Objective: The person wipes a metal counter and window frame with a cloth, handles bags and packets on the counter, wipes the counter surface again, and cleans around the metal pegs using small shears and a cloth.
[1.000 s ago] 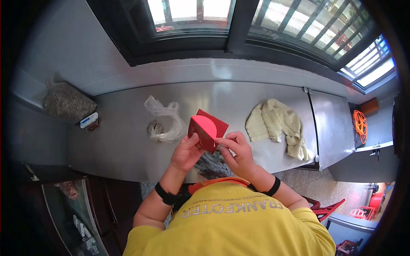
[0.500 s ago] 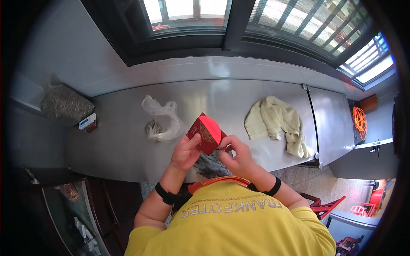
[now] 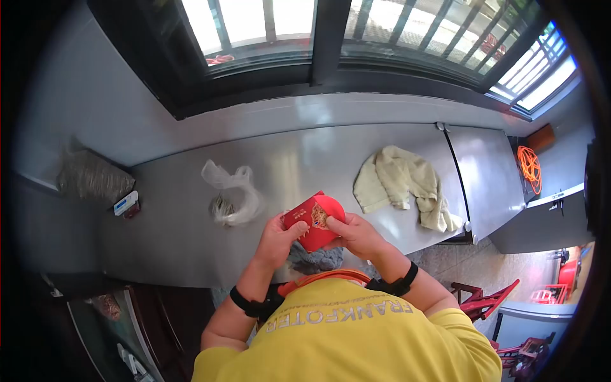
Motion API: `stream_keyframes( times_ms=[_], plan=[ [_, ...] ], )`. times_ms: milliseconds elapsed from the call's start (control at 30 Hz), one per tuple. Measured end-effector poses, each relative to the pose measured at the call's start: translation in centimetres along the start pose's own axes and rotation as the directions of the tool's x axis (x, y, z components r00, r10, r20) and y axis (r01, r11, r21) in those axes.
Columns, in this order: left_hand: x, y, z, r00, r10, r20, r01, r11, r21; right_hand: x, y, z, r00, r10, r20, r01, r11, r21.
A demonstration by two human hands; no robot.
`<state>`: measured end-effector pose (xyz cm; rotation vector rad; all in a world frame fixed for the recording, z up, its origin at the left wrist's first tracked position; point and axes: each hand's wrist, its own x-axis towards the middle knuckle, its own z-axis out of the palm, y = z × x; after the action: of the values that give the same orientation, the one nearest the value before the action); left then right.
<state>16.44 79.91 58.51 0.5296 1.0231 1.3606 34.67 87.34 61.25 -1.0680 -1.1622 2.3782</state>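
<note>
A red envelope (image 3: pixel 307 213) with gold print and a rounded flap is held up in front of my chest, over the near edge of the metal table (image 3: pixel 172 235). My left hand (image 3: pixel 277 240) grips its left side, thumb across the front. On the right side, my right hand (image 3: pixel 358 234) pinches it near the flap, thumb on the printed face. Below the envelope lies a grey cloth (image 3: pixel 318 260), partly hidden by it and by my hands. To the left of my hands, a clear plastic bag (image 3: pixel 245 197) with some greyish-brown dried stuff rests on the table.
A pale green towel (image 3: pixel 407 181) lies crumpled on the right. At the left end stand a full bag (image 3: pixel 98 172) and a small white-and-blue box (image 3: pixel 126 204). Orange cord (image 3: pixel 529 169) is coiled far right. Red folding chair (image 3: pixel 485 299) on the floor.
The envelope has come down nearer my chest and its flap now lies flatter. My right thumb has moved onto its front. The head view has shifted slightly.
</note>
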Motion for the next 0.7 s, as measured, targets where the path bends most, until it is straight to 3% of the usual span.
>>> stream_keyframes(
  times_ms=[67, 167, 233, 367, 400, 467, 500, 567, 633, 700],
  plan=[
    [-0.1, 0.0, 0.3, 1.0, -0.019, 0.012, 0.019, 1.0, -0.01, -0.6, -0.3, 0.2, 1.0, 0.0, -0.009, 0.0, 0.999, 0.047],
    [-0.2, 0.0, 0.4, 0.999, -0.03, 0.039, 0.029, 0.999, 0.04, -0.9, -0.6, 1.1, 0.981, -0.131, -0.141, 0.148, 0.982, 0.115],
    [-0.8, 0.8, 1.7, 0.997, -0.03, 0.071, 0.032, 0.999, -0.033, -0.9, 0.0, -0.3, 0.999, -0.015, 0.034, 0.006, 0.968, 0.252],
    [-0.9, 1.5, 3.6, 0.968, -0.005, 0.252, 0.014, 0.999, -0.034, -1.1, 1.0, -0.7, 0.968, 0.189, 0.166, -0.246, 0.851, 0.463],
    [-0.8, 1.3, 3.7, 0.961, 0.049, 0.271, -0.04, 0.998, -0.04, -1.4, 1.5, -0.9, 0.977, 0.165, 0.133, -0.209, 0.846, 0.491],
    [-0.3, 0.2, 3.8, 0.951, 0.089, 0.297, -0.087, 0.996, -0.019, -1.5, 2.6, -1.7, 0.894, 0.189, 0.407, -0.4, 0.746, 0.532],
    [-0.2, 0.2, 4.1, 0.947, 0.148, 0.284, -0.151, 0.988, -0.01, -1.9, 2.9, -1.7, 0.901, 0.175, 0.396, -0.386, 0.74, 0.55],
    [-0.3, 0.4, 5.5, 0.937, 0.109, 0.333, -0.128, 0.991, 0.034, -2.5, 3.5, -1.7, 0.854, 0.209, 0.477, -0.489, 0.64, 0.594],
    [-0.3, 0.8, 6.1, 0.925, 0.078, 0.372, -0.114, 0.991, 0.075, -3.1, 3.8, -2.1, 0.86, 0.203, 0.468, -0.478, 0.64, 0.601],
    [0.0, 1.0, 6.0, 0.885, -0.126, 0.449, 0.079, 0.989, 0.124, -3.4, 4.5, -2.7, 0.867, 0.199, 0.456, -0.467, 0.643, 0.607]
  ],
)
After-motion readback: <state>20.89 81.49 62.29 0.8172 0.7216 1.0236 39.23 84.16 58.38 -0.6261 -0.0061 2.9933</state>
